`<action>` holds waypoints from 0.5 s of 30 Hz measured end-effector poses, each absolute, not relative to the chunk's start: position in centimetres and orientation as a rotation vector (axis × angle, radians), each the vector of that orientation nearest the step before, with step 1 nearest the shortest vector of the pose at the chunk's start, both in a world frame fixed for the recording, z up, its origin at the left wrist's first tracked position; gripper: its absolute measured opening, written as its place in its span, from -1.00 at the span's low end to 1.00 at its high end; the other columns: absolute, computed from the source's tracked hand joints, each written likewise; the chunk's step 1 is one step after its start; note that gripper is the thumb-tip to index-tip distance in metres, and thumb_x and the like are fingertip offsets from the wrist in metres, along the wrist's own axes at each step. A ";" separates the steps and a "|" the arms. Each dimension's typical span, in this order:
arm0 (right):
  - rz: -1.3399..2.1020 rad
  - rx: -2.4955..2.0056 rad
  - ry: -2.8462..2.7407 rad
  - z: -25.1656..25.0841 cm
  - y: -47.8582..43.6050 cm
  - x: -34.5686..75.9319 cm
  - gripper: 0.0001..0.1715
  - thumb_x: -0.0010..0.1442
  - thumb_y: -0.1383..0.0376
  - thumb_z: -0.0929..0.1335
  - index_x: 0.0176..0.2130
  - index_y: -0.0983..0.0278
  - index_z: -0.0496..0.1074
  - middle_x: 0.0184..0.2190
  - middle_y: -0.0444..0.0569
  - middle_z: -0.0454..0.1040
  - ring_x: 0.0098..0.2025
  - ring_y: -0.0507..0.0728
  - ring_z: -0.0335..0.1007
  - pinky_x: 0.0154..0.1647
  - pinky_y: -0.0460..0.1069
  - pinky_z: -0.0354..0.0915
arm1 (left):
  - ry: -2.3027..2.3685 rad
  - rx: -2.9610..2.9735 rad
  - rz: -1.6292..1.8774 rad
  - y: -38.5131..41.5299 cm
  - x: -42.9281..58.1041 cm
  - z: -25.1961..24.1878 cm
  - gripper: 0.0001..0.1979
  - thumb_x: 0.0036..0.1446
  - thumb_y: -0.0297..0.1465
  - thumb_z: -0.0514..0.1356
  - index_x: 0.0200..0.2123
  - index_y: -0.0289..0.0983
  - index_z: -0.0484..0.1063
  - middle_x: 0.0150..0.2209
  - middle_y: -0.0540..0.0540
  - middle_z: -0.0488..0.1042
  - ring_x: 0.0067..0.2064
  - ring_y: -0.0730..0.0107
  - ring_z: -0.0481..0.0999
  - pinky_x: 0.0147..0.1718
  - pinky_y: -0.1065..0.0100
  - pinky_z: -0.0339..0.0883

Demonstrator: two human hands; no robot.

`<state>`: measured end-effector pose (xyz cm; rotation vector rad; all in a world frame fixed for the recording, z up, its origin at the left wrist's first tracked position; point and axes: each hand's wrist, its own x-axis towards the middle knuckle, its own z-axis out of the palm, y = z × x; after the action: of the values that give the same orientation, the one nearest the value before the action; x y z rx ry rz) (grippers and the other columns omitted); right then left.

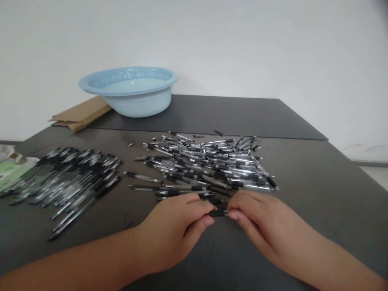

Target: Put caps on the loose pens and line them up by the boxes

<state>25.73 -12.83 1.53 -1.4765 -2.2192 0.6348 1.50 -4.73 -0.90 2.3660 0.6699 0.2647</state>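
Between my two hands a pen (pixel 218 213) with a black grip lies level, just in front of the heap of pens. My left hand (pixel 178 226) is closed, thumb and fingers pinching the pen's left part, most of which its fingers hide. At the other end my right hand (pixel 263 222) pinches the tip of the black grip between thumb and forefinger. Behind both hands spreads a loose heap of clear and black pens and pen parts (pixel 209 161), lying in mixed directions.
On the left, many pens (pixel 72 178) lie side by side in a slanted row, beside a green and white packet (pixel 16 171). A light blue basin (pixel 145 99) stands at the back, partly over a brown cardboard piece (pixel 81 113). A small loose tip (pixel 130 144) lies between the pen groups.
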 end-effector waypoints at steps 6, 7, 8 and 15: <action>0.670 -1.496 -2.123 1.5 -13.1 26.0 -0.85 0.49 0.23 0.31 0.02 0.14 0.41 -0.16 -0.08 0.56 -0.16 0.12 0.53 -0.16 0.03 0.42 | 0.682 2.364 0.317 -4.6 1.4 -0.9 -0.75 0.47 -0.33 0.07 0.04 -0.13 0.52 -0.12 -0.02 0.59 -0.08 0.30 0.56 -0.07 0.27 0.39; 0.658 -1.463 -2.134 1.4 -13.1 26.1 -0.82 0.49 0.27 0.31 0.07 0.12 0.40 -0.11 -0.08 0.56 -0.12 0.11 0.54 -0.12 0.02 0.43 | 0.682 2.362 0.330 -4.6 1.4 -0.9 -0.75 0.47 -0.34 0.07 0.05 -0.13 0.52 -0.12 -0.02 0.59 -0.07 0.30 0.56 -0.06 0.27 0.39; 0.644 -1.426 -2.152 1.4 -13.1 26.2 -0.80 0.49 0.30 0.30 0.08 0.11 0.39 -0.08 -0.08 0.56 -0.08 0.10 0.54 -0.07 0.00 0.44 | 0.679 2.361 0.343 -4.6 1.4 -0.8 -0.75 0.47 -0.34 0.07 0.06 -0.13 0.51 -0.12 -0.01 0.59 -0.07 0.31 0.56 -0.06 0.28 0.39; 0.607 -1.400 -2.253 1.7 -12.9 26.1 -0.78 0.54 0.29 0.22 -0.14 0.15 0.41 -0.24 -0.10 0.54 -0.21 0.11 0.53 -0.19 0.02 0.41 | 0.635 2.387 0.324 -4.9 1.3 -0.7 -0.74 0.47 -0.32 0.08 0.07 -0.15 0.52 -0.07 -0.06 0.60 -0.10 0.30 0.56 -0.12 0.30 0.40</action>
<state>26.10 -12.90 1.73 -1.3999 -2.2528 0.6073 1.27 -4.88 -0.67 2.3870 0.6347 0.3237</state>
